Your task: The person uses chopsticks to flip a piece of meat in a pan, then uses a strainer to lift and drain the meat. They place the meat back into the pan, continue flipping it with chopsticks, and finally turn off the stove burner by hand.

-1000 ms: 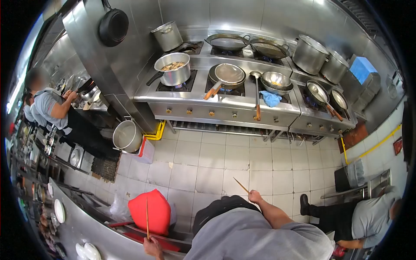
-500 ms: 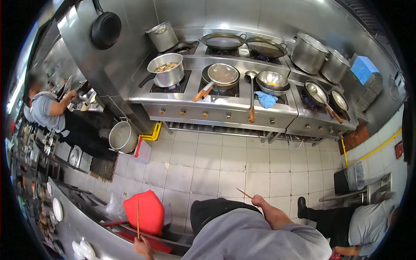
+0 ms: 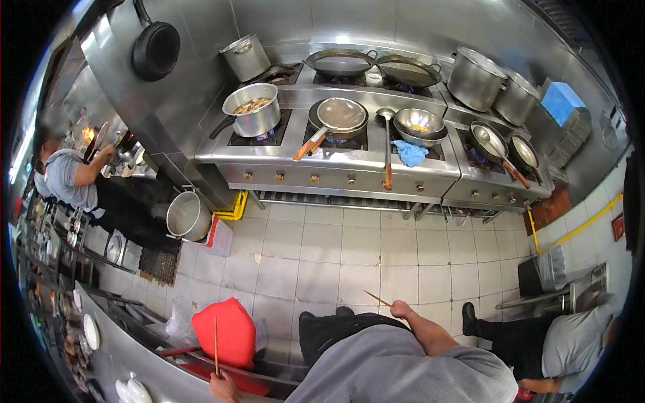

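My left hand (image 3: 223, 388) is at the lower edge, fingers closed round the lower end of a thin wooden stick (image 3: 216, 341). That stick points up, in front of a bright red cover (image 3: 227, 332). My right hand (image 3: 401, 309) is out over the tiled floor, closed on a second thin wooden stick (image 3: 377, 298), which slants up to the left. The free ends of both sticks touch nothing that I can see. My grey shirt (image 3: 396, 366) fills the space between the hands.
A steel stove (image 3: 322, 173) runs across ahead, with a pot of food (image 3: 259, 122), a strainer (image 3: 341, 114), a ladle (image 3: 388, 148) and woks. One co-worker (image 3: 70, 180) stands far left, another (image 3: 571, 346) at the lower right. A steel counter (image 3: 134, 349) lies left.
The view has shifted slightly. A flame now shows by the left co-worker, whose pan is tilted. My shoe tips have come into view. Both hands keep their sticks.
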`<action>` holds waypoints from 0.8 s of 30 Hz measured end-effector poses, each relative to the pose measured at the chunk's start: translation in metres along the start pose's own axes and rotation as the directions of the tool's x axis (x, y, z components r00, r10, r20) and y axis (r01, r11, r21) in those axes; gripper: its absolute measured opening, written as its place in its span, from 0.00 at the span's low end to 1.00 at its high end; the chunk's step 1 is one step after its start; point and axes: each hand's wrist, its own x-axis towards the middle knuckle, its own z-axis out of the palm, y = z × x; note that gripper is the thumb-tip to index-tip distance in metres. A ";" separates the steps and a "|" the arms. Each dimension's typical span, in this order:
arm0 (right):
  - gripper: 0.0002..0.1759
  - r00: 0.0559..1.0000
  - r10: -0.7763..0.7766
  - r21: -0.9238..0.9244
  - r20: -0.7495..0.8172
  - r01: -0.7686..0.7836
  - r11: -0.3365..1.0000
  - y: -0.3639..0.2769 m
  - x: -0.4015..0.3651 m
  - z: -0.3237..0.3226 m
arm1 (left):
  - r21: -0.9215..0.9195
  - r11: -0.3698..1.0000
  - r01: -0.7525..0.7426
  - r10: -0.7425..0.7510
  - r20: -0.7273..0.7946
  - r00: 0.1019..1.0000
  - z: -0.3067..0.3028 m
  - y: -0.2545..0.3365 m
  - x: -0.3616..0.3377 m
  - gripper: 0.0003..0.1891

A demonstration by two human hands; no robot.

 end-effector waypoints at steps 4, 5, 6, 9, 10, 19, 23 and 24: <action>0.19 0.995 0.077 -0.080 0.062 -0.072 0.994 0.002 0.002 0.001 | 0.009 1.000 0.025 -0.025 0.019 1.000 0.004 -0.002 0.001 0.14; 0.19 0.995 0.080 -0.085 0.065 -0.074 0.994 0.002 0.000 -0.001 | 0.038 0.999 0.038 -0.039 0.025 0.999 0.006 -0.003 0.001 0.14; 0.19 0.994 0.080 -0.086 0.074 -0.074 0.994 0.003 0.000 -0.001 | 0.040 0.998 0.041 -0.042 0.029 0.999 0.002 0.000 -0.001 0.14; 0.19 0.992 0.100 -0.078 0.076 -0.094 0.992 0.005 -0.001 -0.002 | -0.012 1.000 0.010 -0.010 0.000 1.000 -0.010 0.010 -0.002 0.14; 0.19 0.990 0.121 -0.067 0.069 -0.116 0.991 0.006 -0.002 -0.002 | -0.013 1.000 0.013 -0.013 -0.001 1.000 -0.012 0.011 -0.002 0.14; 0.18 0.994 0.061 -0.170 0.089 -0.045 0.984 0.010 -0.002 -0.007 | -0.028 0.999 0.043 -0.042 0.042 0.998 -0.006 0.003 0.000 0.13; 0.19 0.997 0.062 -0.169 0.050 -0.052 0.984 0.012 0.001 -0.008 | 0.009 0.998 0.064 -0.064 0.027 0.998 -0.006 0.006 0.000 0.14; 0.19 0.997 0.061 -0.170 0.049 -0.052 0.984 0.012 0.002 -0.009 | 0.008 0.998 0.065 -0.065 0.027 0.998 -0.006 0.006 0.000 0.14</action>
